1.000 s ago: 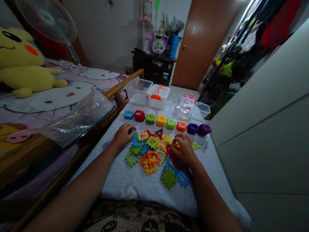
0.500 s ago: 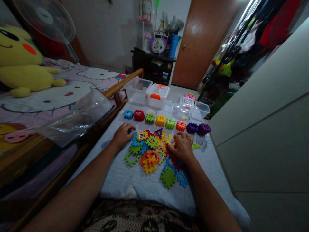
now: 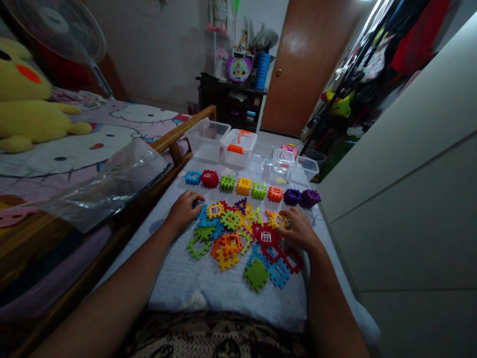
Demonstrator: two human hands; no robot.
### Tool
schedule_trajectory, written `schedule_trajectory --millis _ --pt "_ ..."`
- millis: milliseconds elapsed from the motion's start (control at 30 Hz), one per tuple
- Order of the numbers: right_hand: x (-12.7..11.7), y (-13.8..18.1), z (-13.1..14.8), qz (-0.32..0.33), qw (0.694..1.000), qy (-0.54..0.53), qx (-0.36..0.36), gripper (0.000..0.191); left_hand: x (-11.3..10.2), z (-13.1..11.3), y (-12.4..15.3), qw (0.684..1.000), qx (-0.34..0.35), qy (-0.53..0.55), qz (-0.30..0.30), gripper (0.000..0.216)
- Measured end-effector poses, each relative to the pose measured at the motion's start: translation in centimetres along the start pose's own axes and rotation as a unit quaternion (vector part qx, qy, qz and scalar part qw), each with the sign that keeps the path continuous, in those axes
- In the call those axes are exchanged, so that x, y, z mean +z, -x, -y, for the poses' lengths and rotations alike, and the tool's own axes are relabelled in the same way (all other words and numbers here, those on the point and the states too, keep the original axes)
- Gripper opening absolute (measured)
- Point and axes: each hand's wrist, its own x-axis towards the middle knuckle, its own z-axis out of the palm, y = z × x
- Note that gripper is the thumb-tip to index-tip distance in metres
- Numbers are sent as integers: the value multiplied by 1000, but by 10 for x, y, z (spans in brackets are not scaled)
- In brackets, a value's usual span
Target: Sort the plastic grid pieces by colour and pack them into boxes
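Observation:
My right hand (image 3: pixel 301 229) is closed on the edge of a yellow interlocking building block (image 3: pixel 276 220) with a white window grid, at the right side of a loose pile. My left hand (image 3: pixel 183 211) rests at the pile's left edge, its fingers curled around a small dark blue piece (image 3: pixel 197 203) that they mostly hide. Between the hands lie a yellow window piece (image 3: pixel 215 211), a green piece (image 3: pixel 230 220) and a purple triangle (image 3: pixel 241 205). Closer to me are orange pieces (image 3: pixel 227 244), red pieces (image 3: pixel 266 236), a solid green square (image 3: pixel 256 275) and blue pieces (image 3: pixel 279 273).
Behind the pile stands a row of stacked blocks, from blue (image 3: pixel 193 177) to purple (image 3: pixel 310 198). Farther back are clear plastic boxes (image 3: pixel 207 141), one with an orange-handled lid (image 3: pixel 238 148). A wooden bed rail (image 3: pixel 186 130) borders the left, a pale cabinet (image 3: pixel 402 199) the right.
My right hand has moved right with the yellow window block, uncovering red pieces beneath. My left hand stays by the pile. The whole view has shifted slightly.

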Motion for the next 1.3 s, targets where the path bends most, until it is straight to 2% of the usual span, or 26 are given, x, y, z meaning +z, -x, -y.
schedule_trajectory --millis 100,200,500,833,1000,1167,1300 --pt "0 1 9 36 999 22 12 45 -1 -1 0 1000 -2 -9 0 26" --pt "2 0 12 45 998 32 14 48 -1 -2 0 1000 -1 -15 -1 26" --pt "12 -4 10 11 999 42 9 44 -1 -1 -1 1000 -3 -10 4 26" --pt "12 -3 11 -8 997 79 15 44 0 -1 0 1000 -1 -4 -5 24" --pt "12 -2 10 -23 996 83 17 38 0 0 0 1000 -1 2 -6 23" --pt "-2 -9 12 -79 996 42 -16 41 1 1 0 1000 4 12 -6 24" --pt "-16 -39 30 -78 994 29 -71 44 1 0 1 1000 8 19 -10 23"
